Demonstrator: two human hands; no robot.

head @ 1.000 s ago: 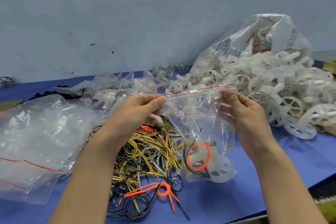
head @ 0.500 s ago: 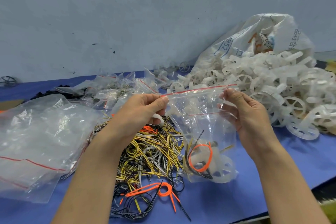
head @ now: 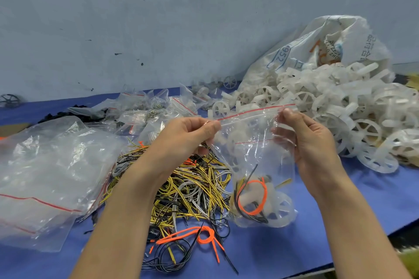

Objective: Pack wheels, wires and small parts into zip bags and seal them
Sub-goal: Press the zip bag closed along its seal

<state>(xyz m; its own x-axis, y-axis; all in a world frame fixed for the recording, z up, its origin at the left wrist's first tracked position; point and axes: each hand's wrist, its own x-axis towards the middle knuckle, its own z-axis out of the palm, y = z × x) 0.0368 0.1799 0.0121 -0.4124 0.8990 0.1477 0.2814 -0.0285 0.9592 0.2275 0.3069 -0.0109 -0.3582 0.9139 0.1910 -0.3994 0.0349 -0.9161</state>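
Head view: clear, crinkled zip bag (head: 256,142) with a red line along its top strip, held up above the blue desk (head: 340,215) between both hands. Left hand (head: 188,136) pinches the strip's left end, thumb and forefinger curled onto it; right hand (head: 303,136) pinches the right end, thumb on top, other fingers showing blurred through the film behind the bag. Bag bottom holds a translucent white spoked wheel (head: 278,208), a looped orange wire (head: 251,197) and thin black wire. Below the left hand: tangled pile of yellow, grey and black wires (head: 188,186). Beyond the right hand: heap of white wheels (head: 340,106) spilling from a woven sack (head: 317,47). Left of the left hand: slack stack of empty clear bags (head: 45,172). Small filled bags (head: 147,111) behind; contents indistinct. Whether the strip is pressed closed cannot be told.
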